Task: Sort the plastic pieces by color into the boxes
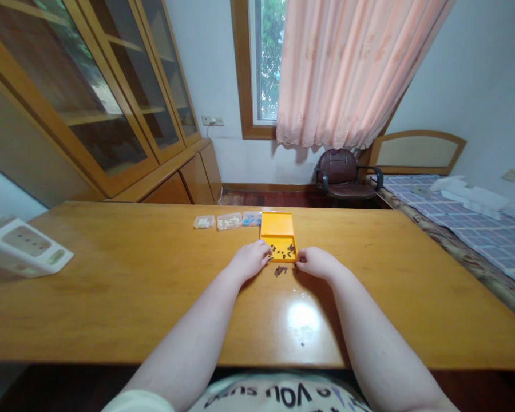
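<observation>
An open yellow box [277, 224] lies on the table, its lid folded back away from me. Small dark brown pieces [290, 249] are scattered inside its near half. My left hand [254, 256] bends over the box's left edge, fingers drawn together by the pieces; what they hold is too small to make out. By the lower right corner of the box, my right hand [314, 263] has its fingertips pinched close to the tabletop, their contents hidden. Between the hands, just in front of the box, sits a little pile of brown pieces [280, 270].
Behind the box's left side stand clear containers: one with blue pieces [252, 218], one with pale pieces [229, 221], and a smaller one [203, 222]. A white power-strip-like object [26, 243] is at the table's left. A chair [341, 174] and bed [459, 206] stand beyond.
</observation>
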{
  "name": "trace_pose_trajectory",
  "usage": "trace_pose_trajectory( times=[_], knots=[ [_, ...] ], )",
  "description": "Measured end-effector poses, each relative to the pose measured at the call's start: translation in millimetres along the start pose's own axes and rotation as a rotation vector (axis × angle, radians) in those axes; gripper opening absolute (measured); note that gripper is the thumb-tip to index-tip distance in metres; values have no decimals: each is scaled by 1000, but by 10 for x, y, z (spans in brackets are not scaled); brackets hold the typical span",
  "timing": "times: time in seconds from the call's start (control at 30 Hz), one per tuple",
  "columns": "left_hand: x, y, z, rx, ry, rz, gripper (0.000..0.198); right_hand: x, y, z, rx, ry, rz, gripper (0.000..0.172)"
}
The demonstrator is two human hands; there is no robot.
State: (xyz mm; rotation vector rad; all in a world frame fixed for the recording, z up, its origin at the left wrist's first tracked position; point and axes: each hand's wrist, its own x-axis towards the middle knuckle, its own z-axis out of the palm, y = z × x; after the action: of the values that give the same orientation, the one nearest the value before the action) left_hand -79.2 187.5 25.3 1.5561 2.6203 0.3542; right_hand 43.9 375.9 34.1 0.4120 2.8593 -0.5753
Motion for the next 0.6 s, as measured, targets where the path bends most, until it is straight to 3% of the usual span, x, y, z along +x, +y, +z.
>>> trace_pose_trajectory(
  times=[0.1, 0.27, 0.4, 0.6],
  knots=[
    [-15, 3, -17, -2, -45, 36, 15, -7, 23, -19, 9, 15, -7, 16],
    [-31, 97, -7, -29, -83, 66, 13, 15, 83, 7, 45, -66, -21, 21],
    [-37, 203, 46, -36, -151, 62, 14, 22, 67, 23, -72, -48, -29, 20],
    [-36, 220, 85, -20, -154, 24, 14, 12, 16, 25, -138, -69, -35, 22]
  ],
)
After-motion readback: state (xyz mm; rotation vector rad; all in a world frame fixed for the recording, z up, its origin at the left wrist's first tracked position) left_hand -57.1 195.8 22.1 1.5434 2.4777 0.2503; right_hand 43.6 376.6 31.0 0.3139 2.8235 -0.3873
